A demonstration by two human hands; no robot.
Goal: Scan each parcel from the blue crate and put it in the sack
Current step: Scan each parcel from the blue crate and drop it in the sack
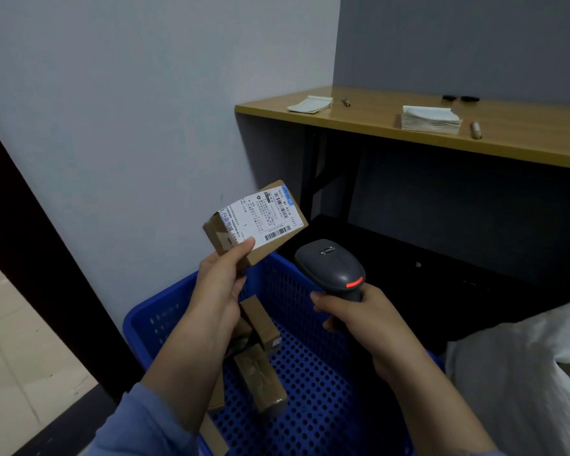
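Observation:
My left hand (222, 287) grips a small brown cardboard parcel (260, 222) by its near end, above the far rim of the blue crate (313, 383). The parcel's white shipping label with barcodes faces up. My right hand (359, 315) holds the handle of a dark grey barcode scanner (331, 268), whose head sits just right of and below the parcel, a red light glowing on it. Several more brown parcels (260, 376) lie in the left part of the crate. The white sack (520, 373) stands at the right edge, its mouth partly in view.
A wooden shelf top (375, 121) on a black frame stands behind the crate, carrying paper stacks (430, 120), a notepad (310, 103) and small pens. A pale wall lies to the left, a tiled floor at the far left.

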